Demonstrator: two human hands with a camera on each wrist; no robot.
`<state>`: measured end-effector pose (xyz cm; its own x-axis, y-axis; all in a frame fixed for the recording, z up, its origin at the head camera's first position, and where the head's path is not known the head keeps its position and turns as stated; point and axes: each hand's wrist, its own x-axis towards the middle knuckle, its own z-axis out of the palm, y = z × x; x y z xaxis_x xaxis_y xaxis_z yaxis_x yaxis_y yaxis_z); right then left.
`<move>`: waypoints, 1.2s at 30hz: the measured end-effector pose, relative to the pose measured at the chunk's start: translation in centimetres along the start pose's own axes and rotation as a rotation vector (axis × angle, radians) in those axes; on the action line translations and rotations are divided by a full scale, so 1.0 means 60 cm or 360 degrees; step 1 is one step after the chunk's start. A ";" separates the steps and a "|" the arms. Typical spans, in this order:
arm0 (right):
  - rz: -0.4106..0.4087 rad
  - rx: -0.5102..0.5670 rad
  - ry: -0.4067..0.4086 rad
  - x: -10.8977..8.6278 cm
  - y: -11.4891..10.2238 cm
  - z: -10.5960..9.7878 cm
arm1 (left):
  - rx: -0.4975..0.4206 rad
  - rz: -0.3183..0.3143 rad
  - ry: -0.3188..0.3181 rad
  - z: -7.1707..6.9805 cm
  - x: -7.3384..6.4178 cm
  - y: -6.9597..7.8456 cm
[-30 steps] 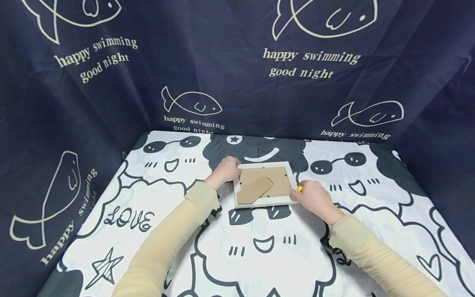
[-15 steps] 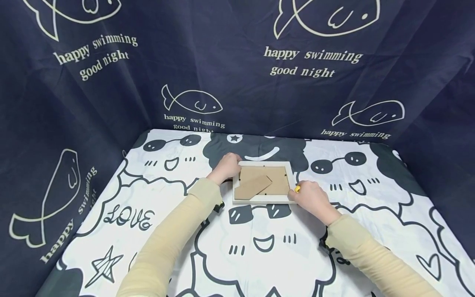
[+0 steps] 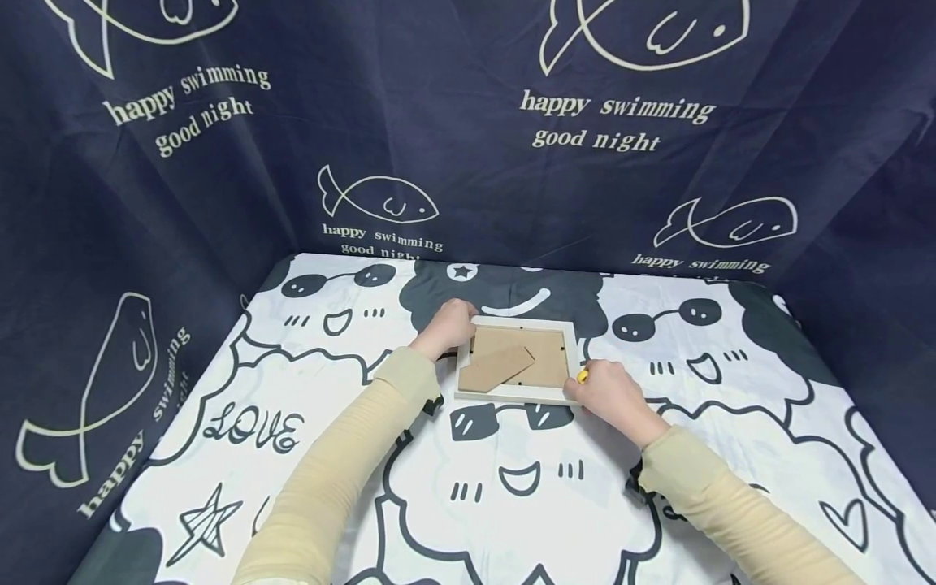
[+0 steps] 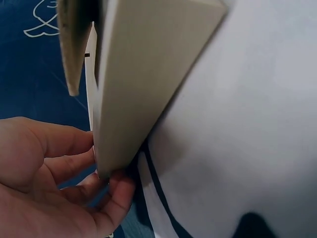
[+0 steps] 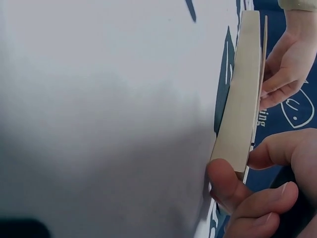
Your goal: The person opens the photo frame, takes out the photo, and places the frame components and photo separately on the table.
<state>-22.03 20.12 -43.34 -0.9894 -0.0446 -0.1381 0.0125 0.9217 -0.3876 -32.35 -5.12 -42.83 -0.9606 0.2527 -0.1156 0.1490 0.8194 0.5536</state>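
A white picture frame (image 3: 512, 394) rests back side up on the patterned cloth, its brown backing board (image 3: 544, 349) showing. A tan easel stand (image 3: 497, 370) slants across the backing; in the left wrist view the stand (image 4: 73, 54) sticks out from the back. My left hand (image 3: 448, 327) grips the frame at its far left corner, thumb and fingers around the edge (image 4: 143, 74). My right hand (image 3: 613, 394) pinches the near right corner between thumb and finger, close to the wooden side (image 5: 242, 89). Something small and yellow (image 3: 582, 376) peeks out by the right fingers; its kind is hidden.
Black-and-white cartoon cloth (image 3: 519, 520) covers the table. Dark blue curtains (image 3: 468, 138) with fish prints rise behind it and at both sides. Small black tabs (image 3: 563, 348) stand along the frame's inner edge.
The frame has shifted slightly left and turned a little, its near left corner moving away from me. Both hands have moved along with it, keeping their grip.
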 end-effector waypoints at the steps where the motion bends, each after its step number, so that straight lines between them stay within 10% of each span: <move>1: 0.0003 0.0000 -0.0001 0.000 0.000 0.000 | 0.0005 0.0006 0.0000 0.000 0.000 0.000; 23: -0.0089 0.0002 -0.0094 0.004 0.008 -0.013 | -0.0044 -0.0039 0.0026 -0.002 -0.007 -0.019; 36: -0.0161 -0.0096 -0.0026 0.029 0.005 -0.051 | 0.0082 0.0058 -0.0009 -0.014 -0.061 -0.023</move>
<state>-24.16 21.50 -40.88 -0.9827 -0.1444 -0.1162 -0.0964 0.9337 -0.3448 -29.26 -7.62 -42.46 -0.9531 0.2854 -0.1009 0.1956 0.8350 0.5143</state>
